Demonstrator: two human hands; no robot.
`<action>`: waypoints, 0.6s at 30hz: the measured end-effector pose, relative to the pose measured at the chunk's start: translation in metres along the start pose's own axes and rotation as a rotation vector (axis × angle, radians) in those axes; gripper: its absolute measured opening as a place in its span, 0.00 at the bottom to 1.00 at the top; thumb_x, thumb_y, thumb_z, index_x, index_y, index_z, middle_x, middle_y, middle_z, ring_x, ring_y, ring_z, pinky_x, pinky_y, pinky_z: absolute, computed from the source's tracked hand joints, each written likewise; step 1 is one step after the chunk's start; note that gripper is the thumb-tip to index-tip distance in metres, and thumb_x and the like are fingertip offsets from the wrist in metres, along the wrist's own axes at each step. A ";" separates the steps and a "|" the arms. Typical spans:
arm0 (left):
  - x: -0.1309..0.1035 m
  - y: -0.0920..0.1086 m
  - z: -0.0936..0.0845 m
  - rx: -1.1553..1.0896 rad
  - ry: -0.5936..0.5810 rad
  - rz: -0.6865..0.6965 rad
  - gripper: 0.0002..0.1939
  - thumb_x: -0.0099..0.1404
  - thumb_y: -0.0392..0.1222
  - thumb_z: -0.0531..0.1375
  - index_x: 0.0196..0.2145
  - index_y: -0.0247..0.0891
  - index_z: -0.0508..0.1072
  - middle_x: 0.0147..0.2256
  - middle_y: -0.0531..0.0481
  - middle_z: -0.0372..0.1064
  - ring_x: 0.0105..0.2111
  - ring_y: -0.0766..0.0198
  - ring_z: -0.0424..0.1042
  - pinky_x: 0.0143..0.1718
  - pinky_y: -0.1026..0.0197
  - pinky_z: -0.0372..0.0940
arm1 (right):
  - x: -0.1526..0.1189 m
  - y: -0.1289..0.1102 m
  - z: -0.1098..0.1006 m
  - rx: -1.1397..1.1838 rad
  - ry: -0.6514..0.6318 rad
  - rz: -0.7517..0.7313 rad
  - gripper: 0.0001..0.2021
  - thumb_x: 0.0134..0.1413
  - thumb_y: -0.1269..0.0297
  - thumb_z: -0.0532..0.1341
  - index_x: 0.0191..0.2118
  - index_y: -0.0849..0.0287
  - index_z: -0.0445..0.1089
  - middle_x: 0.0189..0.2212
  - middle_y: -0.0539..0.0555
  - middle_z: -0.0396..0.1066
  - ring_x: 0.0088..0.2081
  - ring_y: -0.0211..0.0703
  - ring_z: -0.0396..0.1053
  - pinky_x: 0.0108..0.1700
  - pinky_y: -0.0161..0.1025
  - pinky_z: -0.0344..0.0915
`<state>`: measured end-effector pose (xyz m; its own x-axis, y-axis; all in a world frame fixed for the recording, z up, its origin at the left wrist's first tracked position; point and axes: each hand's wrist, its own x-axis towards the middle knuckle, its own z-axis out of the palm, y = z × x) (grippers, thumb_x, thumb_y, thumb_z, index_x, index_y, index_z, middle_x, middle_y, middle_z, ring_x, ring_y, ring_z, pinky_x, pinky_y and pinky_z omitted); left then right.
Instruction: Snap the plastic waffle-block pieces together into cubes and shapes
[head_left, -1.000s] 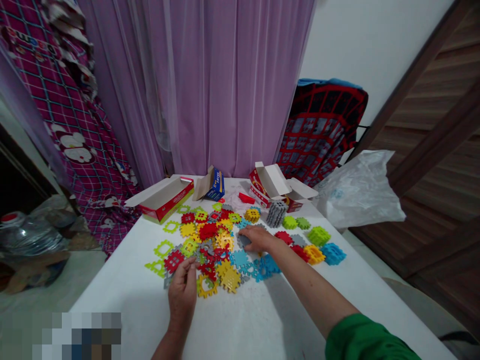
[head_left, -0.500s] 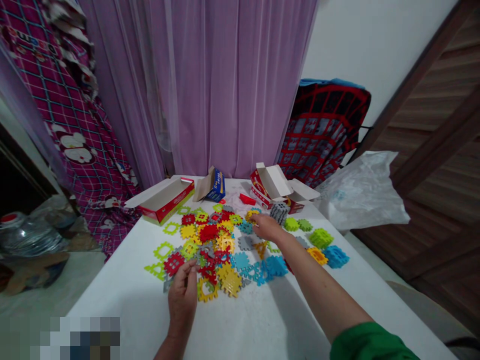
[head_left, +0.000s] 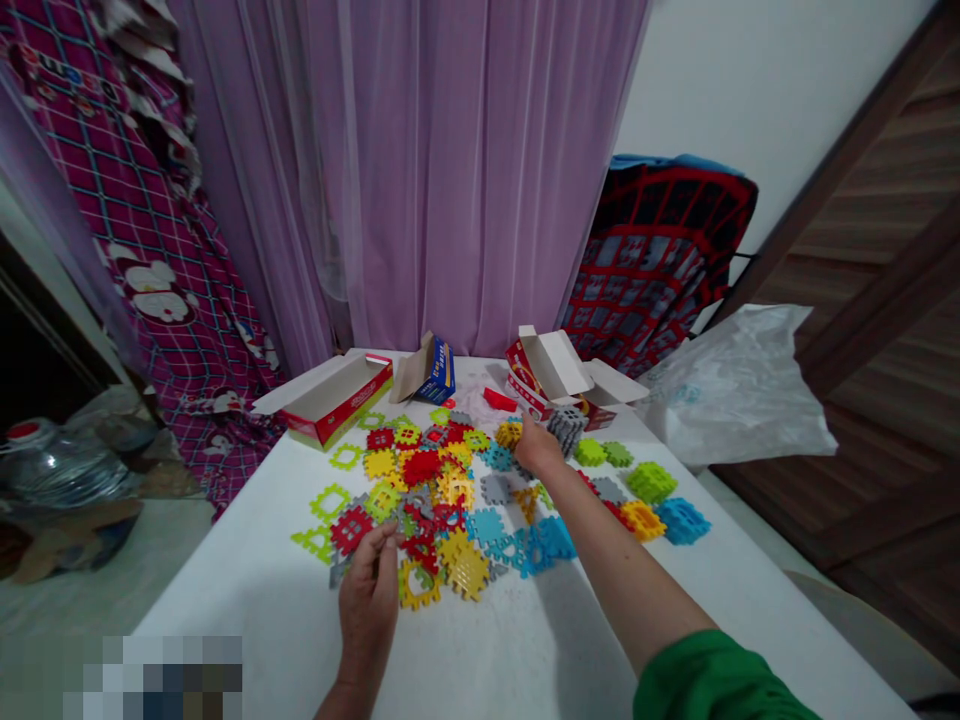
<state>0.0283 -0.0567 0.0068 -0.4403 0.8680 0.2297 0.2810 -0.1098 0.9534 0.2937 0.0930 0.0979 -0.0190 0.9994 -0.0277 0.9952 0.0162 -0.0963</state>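
Note:
My left hand (head_left: 369, 585) rests at the near left edge of a spread of plastic interlocking tiles, fingers curled and thumb close to them. Its fingertips are beside a red tile (head_left: 421, 548); whether a small thing is pinched there is unclear. My right hand (head_left: 538, 448) is at the far right of the spread, thumb up and the other fingers mostly hidden, apparently closed. Just left of it is a stack of yellow tiles (head_left: 508, 434), and close on its right stands a grey tile stack (head_left: 568, 427). Blue tiles (head_left: 497, 457) lie below the yellow stack.
Along the back stand a red open box (head_left: 341, 405), a blue box (head_left: 437, 372) and another red box (head_left: 531, 385). Green stacked tiles (head_left: 651, 482), a yellow stack (head_left: 642, 520) and a blue stack (head_left: 682, 521) sit at right. A white plastic bag (head_left: 739, 390) hangs beyond the table's right edge.
My right hand has shifted slightly away from the yellow tiles and its thumb has lifted. The left hand stays nearly still. The whole view has moved a little.

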 end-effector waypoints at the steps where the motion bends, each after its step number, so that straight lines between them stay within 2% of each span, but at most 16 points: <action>1: 0.000 0.000 0.000 -0.002 -0.001 0.000 0.21 0.60 0.58 0.56 0.39 0.39 0.77 0.32 0.46 0.79 0.35 0.55 0.78 0.40 0.54 0.72 | -0.004 -0.002 -0.002 -0.016 0.010 0.021 0.28 0.57 0.67 0.57 0.64 0.60 0.59 0.53 0.69 0.69 0.54 0.61 0.69 0.52 0.50 0.64; 4: 0.000 -0.001 -0.001 -0.002 -0.039 0.004 0.21 0.60 0.58 0.57 0.40 0.39 0.77 0.33 0.46 0.79 0.36 0.56 0.78 0.42 0.55 0.72 | -0.013 -0.012 -0.004 -0.059 -0.006 0.058 0.19 0.59 0.67 0.55 0.55 0.56 0.69 0.52 0.66 0.70 0.54 0.58 0.69 0.51 0.48 0.65; 7: 0.001 -0.005 -0.002 0.014 -0.036 -0.005 0.21 0.61 0.57 0.56 0.40 0.39 0.77 0.33 0.46 0.80 0.36 0.56 0.78 0.41 0.55 0.72 | -0.019 -0.025 -0.002 -0.086 -0.077 0.033 0.14 0.57 0.65 0.58 0.48 0.56 0.75 0.48 0.64 0.74 0.51 0.56 0.71 0.49 0.47 0.66; 13: 0.001 -0.008 -0.002 -0.009 -0.052 -0.022 0.22 0.59 0.58 0.58 0.41 0.39 0.77 0.34 0.47 0.80 0.36 0.55 0.78 0.43 0.54 0.72 | -0.019 -0.036 0.007 -0.107 -0.120 -0.002 0.15 0.57 0.64 0.59 0.48 0.61 0.75 0.50 0.65 0.74 0.52 0.55 0.71 0.50 0.44 0.66; 18: 0.000 -0.008 0.000 -0.026 -0.013 -0.045 0.22 0.58 0.59 0.58 0.40 0.40 0.77 0.36 0.45 0.80 0.39 0.54 0.78 0.45 0.53 0.71 | -0.023 -0.041 0.011 -0.056 -0.136 -0.043 0.16 0.56 0.65 0.57 0.47 0.53 0.76 0.49 0.58 0.76 0.52 0.52 0.72 0.48 0.42 0.66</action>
<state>0.0262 -0.0556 -0.0012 -0.4405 0.8787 0.1841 0.2392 -0.0828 0.9674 0.2528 0.0688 0.0914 -0.0707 0.9847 -0.1594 0.9969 0.0643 -0.0451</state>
